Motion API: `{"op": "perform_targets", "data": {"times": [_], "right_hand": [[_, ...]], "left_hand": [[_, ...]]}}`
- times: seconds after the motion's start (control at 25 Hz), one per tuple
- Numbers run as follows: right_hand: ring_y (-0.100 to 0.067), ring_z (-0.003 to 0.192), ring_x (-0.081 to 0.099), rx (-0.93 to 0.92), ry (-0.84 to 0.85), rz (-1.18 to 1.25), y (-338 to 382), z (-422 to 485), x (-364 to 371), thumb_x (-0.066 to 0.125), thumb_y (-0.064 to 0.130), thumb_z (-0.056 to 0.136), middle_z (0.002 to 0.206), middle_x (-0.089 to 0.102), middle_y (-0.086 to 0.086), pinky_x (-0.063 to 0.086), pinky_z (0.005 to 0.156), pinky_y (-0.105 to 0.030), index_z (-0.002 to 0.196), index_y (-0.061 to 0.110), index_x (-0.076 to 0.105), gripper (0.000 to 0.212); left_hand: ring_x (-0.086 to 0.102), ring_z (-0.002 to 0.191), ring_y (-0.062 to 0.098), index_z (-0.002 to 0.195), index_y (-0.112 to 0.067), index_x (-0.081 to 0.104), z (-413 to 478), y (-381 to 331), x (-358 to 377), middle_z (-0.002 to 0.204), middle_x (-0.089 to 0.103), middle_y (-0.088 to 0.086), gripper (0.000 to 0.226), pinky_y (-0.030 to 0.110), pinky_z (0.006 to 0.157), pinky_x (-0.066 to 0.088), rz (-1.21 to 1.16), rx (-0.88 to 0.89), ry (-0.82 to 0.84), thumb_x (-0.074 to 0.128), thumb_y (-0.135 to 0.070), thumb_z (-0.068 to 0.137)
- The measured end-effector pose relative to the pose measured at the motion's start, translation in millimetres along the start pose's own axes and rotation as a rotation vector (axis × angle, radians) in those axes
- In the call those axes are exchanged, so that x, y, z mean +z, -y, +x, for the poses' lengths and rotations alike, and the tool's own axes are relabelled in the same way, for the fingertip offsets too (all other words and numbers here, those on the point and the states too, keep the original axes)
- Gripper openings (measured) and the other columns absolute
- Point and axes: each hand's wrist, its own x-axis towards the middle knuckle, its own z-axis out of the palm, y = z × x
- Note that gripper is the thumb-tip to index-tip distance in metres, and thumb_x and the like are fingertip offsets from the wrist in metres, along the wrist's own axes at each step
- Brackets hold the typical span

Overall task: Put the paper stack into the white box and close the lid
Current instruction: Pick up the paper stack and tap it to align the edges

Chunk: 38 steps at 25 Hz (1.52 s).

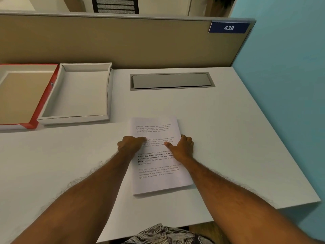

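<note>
A stack of printed white paper (158,178) lies flat on the white desk, right of the middle. My left hand (131,144) grips its left edge, thumb on top of the sheet. My right hand (182,146) grips its right edge the same way, fingers curled around the side. The white box (75,117) stands open and empty at the back left, well apart from the stack. Joined to its left side, the lid (42,103) with a red rim lies open, its tan inside facing up.
A grey cable hatch (172,81) is set into the desk behind the paper. A tan partition (123,41) closes the back, a blue wall (284,85) the right. The desk's front edge runs near my body.
</note>
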Motion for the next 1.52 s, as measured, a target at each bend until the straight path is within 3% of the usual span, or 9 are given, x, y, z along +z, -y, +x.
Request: {"op": "perform_targets", "data": {"times": [0.2,0.32,0.44,0.56,0.88,0.96,1.12,1.28,1.52], "right_hand": [[-0.023,0.108,0.049,0.023,-0.002,0.12,-5,2,0,0.065,0.073,0.064,0.114,0.052,-0.007,0.047,0.093,-0.041,0.118,0.014,0.055,0.08],[-0.02,0.085,0.052,0.07,-0.064,0.355,-20,7,2,0.047,0.065,0.075,0.091,0.053,-0.005,0.043,0.077,-0.029,0.082,0.025,0.051,0.041],[-0.025,0.1,0.061,0.059,-0.042,0.408,-27,6,-5,0.051,0.023,0.093,0.105,0.066,-0.011,0.049,0.09,-0.032,0.101,0.012,0.069,0.022],[-0.029,0.108,0.063,0.04,-0.031,0.397,-23,3,-9,0.054,0.01,0.094,0.117,0.068,-0.014,0.051,0.097,-0.036,0.117,0.005,0.068,0.028],[-0.024,0.09,0.065,0.06,0.044,0.53,-19,3,-24,0.056,0.019,0.094,0.098,0.07,-0.008,0.054,0.085,-0.035,0.105,0.005,0.07,0.023],[-0.022,0.081,0.065,0.027,0.057,0.615,-13,3,-28,0.06,0.033,0.092,0.091,0.069,-0.007,0.056,0.078,-0.039,0.099,0.002,0.068,0.033],[-0.03,0.093,0.073,0.069,0.253,0.914,-5,3,-39,0.059,0.063,0.082,0.106,0.074,-0.011,0.06,0.083,-0.046,0.115,0.013,0.066,0.061],[-0.029,0.089,0.073,-0.035,0.218,1.042,22,-5,-72,0.051,0.051,0.093,0.101,0.074,-0.011,0.062,0.071,-0.038,0.118,0.01,0.063,0.049],[-0.013,0.075,0.072,-0.322,0.007,0.968,65,-17,-105,0.045,0.038,0.099,0.092,0.071,0.002,0.061,0.064,-0.029,0.102,0.028,0.059,0.017]], "left_hand": [[0.061,0.103,0.03,0.128,0.0,0.052,1,0,1,0.122,0.063,0.012,0.063,0.037,0.081,0.05,-0.228,0.054,0.026,0.072,-0.034,0.08],[0.057,0.114,0.033,0.127,0.0,0.054,1,6,-2,0.118,0.06,0.01,0.054,0.038,0.089,0.045,-0.341,0.062,0.054,0.059,-0.038,0.09],[0.059,0.101,0.031,0.119,-0.002,0.057,-2,14,1,0.112,0.061,0.012,0.045,0.037,0.085,0.046,-0.372,0.118,0.077,0.046,-0.04,0.097],[0.06,0.098,0.031,0.116,0.003,0.058,-6,22,7,0.113,0.063,0.014,0.05,0.04,0.084,0.048,-0.277,0.221,-0.025,0.038,-0.04,0.099],[0.058,0.088,0.022,0.11,0.0,0.053,-30,25,9,0.098,0.058,0.007,0.036,0.035,0.078,0.048,-0.262,0.511,-0.146,0.039,-0.033,0.101],[0.058,0.079,0.013,0.107,-0.003,0.052,-41,20,4,0.092,0.057,0.001,0.031,0.024,0.068,0.049,-0.279,0.58,-0.123,0.04,-0.031,0.101],[0.06,0.076,0.007,0.103,-0.011,0.051,-73,-4,-13,0.087,0.057,-0.008,0.022,0.012,0.058,0.048,-0.22,0.85,-0.084,0.041,-0.031,0.101],[0.061,0.075,-0.004,0.103,-0.014,0.051,-91,-30,-34,0.088,0.057,-0.01,0.023,0.012,0.059,0.05,-0.241,1.025,-0.115,0.041,-0.034,0.097],[0.064,0.087,0.005,0.11,-0.015,0.042,-90,-34,-50,0.098,0.056,-0.008,0.021,0.019,0.065,0.054,-0.38,1.093,-0.137,0.034,-0.031,0.099]]}}
